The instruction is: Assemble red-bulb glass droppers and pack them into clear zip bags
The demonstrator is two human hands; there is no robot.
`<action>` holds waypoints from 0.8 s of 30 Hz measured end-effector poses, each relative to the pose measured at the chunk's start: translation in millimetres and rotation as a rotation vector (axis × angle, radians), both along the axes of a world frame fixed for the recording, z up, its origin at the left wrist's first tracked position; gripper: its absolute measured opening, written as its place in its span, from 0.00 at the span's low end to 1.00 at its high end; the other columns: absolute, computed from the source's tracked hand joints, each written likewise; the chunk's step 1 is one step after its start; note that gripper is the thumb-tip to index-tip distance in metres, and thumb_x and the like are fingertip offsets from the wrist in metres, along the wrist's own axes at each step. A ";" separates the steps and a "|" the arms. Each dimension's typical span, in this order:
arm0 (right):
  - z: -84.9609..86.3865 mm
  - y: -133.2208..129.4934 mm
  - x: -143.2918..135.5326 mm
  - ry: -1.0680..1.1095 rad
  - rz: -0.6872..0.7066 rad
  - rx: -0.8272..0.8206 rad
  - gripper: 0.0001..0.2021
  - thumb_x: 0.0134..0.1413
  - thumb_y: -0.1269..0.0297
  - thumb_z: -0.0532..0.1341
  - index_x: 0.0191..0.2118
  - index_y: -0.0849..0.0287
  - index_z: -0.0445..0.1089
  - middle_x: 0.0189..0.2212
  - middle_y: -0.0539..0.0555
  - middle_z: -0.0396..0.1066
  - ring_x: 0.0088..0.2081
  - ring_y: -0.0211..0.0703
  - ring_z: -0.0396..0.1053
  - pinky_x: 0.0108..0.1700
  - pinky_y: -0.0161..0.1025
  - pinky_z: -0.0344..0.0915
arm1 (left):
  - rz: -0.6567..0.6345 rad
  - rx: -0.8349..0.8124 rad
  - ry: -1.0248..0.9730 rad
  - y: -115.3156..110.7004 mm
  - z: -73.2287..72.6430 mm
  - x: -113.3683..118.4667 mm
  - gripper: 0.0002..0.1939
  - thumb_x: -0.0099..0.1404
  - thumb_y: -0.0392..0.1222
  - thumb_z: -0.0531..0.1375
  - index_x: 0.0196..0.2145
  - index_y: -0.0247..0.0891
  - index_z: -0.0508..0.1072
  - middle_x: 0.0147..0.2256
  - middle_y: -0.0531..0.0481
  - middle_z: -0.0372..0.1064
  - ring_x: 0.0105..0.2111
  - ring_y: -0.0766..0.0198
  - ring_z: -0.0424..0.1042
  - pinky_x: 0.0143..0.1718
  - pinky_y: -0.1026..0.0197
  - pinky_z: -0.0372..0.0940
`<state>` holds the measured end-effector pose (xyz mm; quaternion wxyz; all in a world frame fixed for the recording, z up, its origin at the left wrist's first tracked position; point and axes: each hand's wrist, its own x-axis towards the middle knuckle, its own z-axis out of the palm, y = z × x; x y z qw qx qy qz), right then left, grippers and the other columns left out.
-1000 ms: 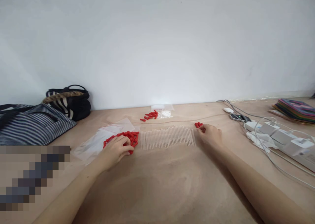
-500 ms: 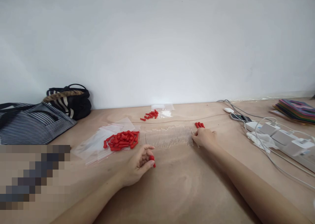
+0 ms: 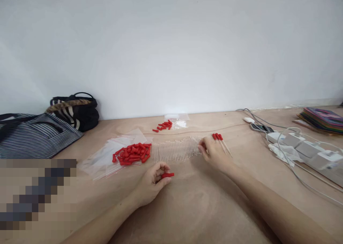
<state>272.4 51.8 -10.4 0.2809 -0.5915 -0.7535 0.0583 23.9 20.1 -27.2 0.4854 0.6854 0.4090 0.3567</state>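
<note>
My left hand (image 3: pixel 154 182) is closed on a red rubber dropper bulb (image 3: pixel 168 175), whose narrow end points right. My right hand (image 3: pixel 214 154) is at the right end of a row of thin glass tubes (image 3: pixel 174 149), its fingers curled together; whether a tube is between them is hidden. Just beyond that hand lie several slim tubes with red bulbs on their far ends (image 3: pixel 217 136). A heap of loose red bulbs (image 3: pixel 134 153) rests on clear plastic bags (image 3: pixel 100 162) left of the row.
A smaller group of red bulbs (image 3: pixel 163 125) lies beside a clear bag (image 3: pixel 182 117) near the wall. On the right are a power strip with white chargers (image 3: pixel 308 144), cables and a stack of colourful flat items (image 3: pixel 321 119). Striped (image 3: pixel 43 135) and black bags (image 3: pixel 85 113) stand left.
My right hand has moved left along the row, uncovering the bulb-topped tubes. In my left hand the bulb has turned from pointing downward to pointing right.
</note>
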 end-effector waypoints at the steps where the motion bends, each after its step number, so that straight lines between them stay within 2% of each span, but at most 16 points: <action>1: -2.9 -5.4 -6.6 0.066 0.131 0.020 0.08 0.56 0.67 0.48 0.36 0.60 0.62 0.29 0.55 0.70 0.30 0.42 0.66 0.34 0.38 0.60 | 0.030 -0.021 -0.018 0.9 -1.0 0.4 0.11 0.53 0.40 0.60 0.35 0.37 0.66 0.31 0.50 0.67 0.33 0.64 0.70 0.37 0.61 0.66; 4: -15.1 -19.9 -26.4 0.156 0.342 0.100 0.10 0.56 0.70 0.48 0.41 0.58 0.62 0.32 0.54 0.71 0.34 0.41 0.67 0.37 0.39 0.61 | 0.084 -0.055 0.000 3.9 -3.3 1.0 0.13 0.54 0.44 0.59 0.37 0.35 0.69 0.32 0.47 0.70 0.34 0.61 0.70 0.38 0.59 0.65; 8: -25.2 -30.2 -41.6 0.129 0.466 0.155 0.12 0.57 0.72 0.48 0.44 0.58 0.63 0.33 0.54 0.70 0.35 0.41 0.66 0.39 0.39 0.60 | 0.104 -0.016 0.025 6.5 -6.4 1.1 0.13 0.55 0.45 0.58 0.36 0.35 0.71 0.31 0.48 0.72 0.33 0.60 0.71 0.38 0.58 0.66; 20: -26.9 -35.2 -47.6 0.102 0.518 0.239 0.10 0.55 0.73 0.50 0.40 0.61 0.66 0.28 0.53 0.68 0.31 0.38 0.63 0.39 0.39 0.56 | 0.135 0.028 -0.045 4.2 -1.8 5.3 0.11 0.53 0.43 0.60 0.34 0.36 0.74 0.31 0.49 0.74 0.30 0.63 0.70 0.34 0.62 0.67; 24: -26.0 -37.2 -50.1 0.133 0.516 0.288 0.08 0.55 0.71 0.51 0.38 0.62 0.66 0.25 0.52 0.67 0.28 0.37 0.61 0.37 0.38 0.56 | 0.193 0.025 -0.078 2.5 -0.4 7.2 0.12 0.50 0.44 0.61 0.33 0.37 0.76 0.29 0.50 0.74 0.28 0.63 0.70 0.31 0.63 0.66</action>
